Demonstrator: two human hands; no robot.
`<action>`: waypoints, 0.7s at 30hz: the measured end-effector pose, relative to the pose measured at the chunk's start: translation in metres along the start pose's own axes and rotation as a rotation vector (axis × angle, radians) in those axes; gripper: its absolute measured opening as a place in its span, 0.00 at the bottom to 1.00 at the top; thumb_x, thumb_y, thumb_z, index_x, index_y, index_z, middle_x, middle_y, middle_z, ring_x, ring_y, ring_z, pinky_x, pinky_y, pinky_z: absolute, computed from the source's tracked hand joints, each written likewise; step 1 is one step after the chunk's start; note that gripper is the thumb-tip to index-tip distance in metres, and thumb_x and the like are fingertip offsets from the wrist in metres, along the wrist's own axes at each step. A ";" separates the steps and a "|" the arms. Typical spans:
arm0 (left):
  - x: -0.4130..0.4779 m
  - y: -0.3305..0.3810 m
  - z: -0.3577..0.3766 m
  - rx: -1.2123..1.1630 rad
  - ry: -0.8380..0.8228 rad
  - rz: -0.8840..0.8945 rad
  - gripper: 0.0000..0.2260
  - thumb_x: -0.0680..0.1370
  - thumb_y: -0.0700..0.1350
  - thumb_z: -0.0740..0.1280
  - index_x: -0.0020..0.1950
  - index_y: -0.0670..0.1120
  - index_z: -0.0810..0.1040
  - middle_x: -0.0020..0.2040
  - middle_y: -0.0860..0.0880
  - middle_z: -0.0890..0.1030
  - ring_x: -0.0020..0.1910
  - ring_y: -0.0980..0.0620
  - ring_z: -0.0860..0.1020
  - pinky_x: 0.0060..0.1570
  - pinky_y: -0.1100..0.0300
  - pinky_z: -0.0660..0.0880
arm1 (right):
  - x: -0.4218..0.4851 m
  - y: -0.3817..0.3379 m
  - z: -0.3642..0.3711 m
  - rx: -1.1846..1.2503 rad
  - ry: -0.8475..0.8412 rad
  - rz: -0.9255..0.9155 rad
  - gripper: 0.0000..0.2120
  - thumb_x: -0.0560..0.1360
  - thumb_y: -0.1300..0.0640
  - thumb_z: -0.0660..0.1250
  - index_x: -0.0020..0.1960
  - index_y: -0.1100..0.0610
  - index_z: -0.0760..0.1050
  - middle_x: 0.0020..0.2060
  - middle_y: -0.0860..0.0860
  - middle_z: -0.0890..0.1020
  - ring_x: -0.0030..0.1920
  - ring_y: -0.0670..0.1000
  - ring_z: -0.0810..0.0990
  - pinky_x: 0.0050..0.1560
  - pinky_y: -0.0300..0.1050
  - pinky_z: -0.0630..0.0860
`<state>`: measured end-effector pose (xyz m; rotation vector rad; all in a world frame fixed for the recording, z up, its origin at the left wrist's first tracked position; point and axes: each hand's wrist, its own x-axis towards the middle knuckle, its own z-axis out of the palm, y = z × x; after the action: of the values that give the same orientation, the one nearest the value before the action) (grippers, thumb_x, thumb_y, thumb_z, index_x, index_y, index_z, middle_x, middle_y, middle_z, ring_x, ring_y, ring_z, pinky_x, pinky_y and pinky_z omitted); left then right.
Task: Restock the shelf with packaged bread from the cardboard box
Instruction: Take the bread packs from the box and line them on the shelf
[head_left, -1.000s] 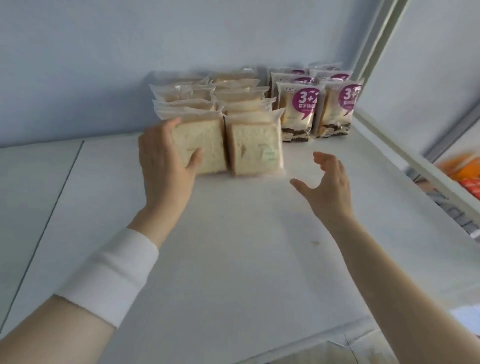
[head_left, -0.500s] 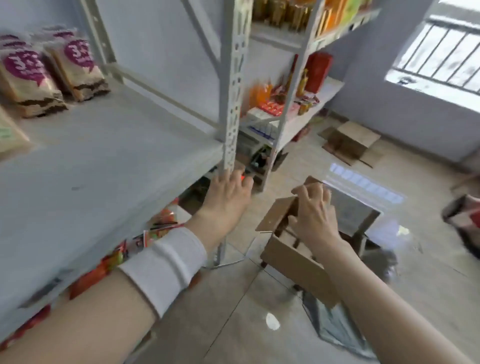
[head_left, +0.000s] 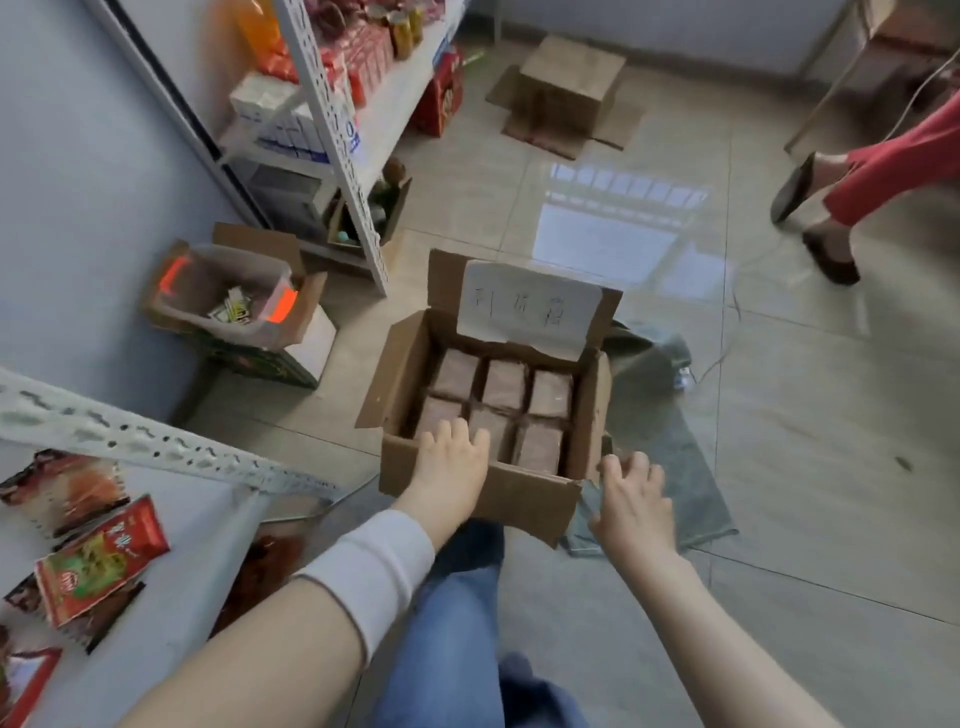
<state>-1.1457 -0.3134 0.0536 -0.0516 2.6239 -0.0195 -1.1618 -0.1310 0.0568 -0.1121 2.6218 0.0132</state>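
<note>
While the left hand (head_left: 454, 462) hangs loose-fingered over the cardboard box (head_left: 524, 499) rim, packaged bread (head_left: 503, 385) just beyond it, the right hand (head_left: 631, 499) hovers spread, holding nothing, at the near corner; open floor (head_left: 779, 415) lies to its right.

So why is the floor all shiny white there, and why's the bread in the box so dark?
Head view: the white patch is glare, probably a barred window mirrored in the glossy floor; the bread lies in shadow below the box walls; the left hand and right hand look slightly blurred; the shelf post leans because of the wide lens.
</note>
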 end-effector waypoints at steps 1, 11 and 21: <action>0.024 0.001 0.007 -0.009 -0.025 0.013 0.18 0.74 0.39 0.64 0.62 0.43 0.65 0.61 0.40 0.70 0.60 0.41 0.69 0.57 0.50 0.69 | 0.020 -0.002 0.008 0.008 -0.027 0.009 0.19 0.73 0.60 0.65 0.62 0.55 0.63 0.60 0.56 0.66 0.60 0.58 0.66 0.53 0.50 0.74; 0.273 0.001 0.132 -0.157 -0.219 0.038 0.23 0.76 0.43 0.62 0.70 0.43 0.59 0.65 0.40 0.67 0.63 0.41 0.67 0.59 0.49 0.68 | 0.257 -0.033 0.146 0.341 -0.227 0.224 0.27 0.75 0.54 0.65 0.69 0.61 0.60 0.64 0.59 0.64 0.64 0.60 0.65 0.59 0.52 0.69; 0.406 0.003 0.209 -0.837 0.055 -0.374 0.30 0.75 0.46 0.67 0.70 0.36 0.57 0.66 0.36 0.70 0.65 0.39 0.70 0.62 0.51 0.66 | 0.371 -0.060 0.232 0.471 -0.005 0.666 0.31 0.75 0.51 0.64 0.71 0.63 0.56 0.68 0.63 0.62 0.67 0.64 0.61 0.65 0.55 0.57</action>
<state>-1.3949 -0.3278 -0.3286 -0.8255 2.4460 0.9463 -1.3630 -0.2121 -0.3276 0.9109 2.4577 -0.3656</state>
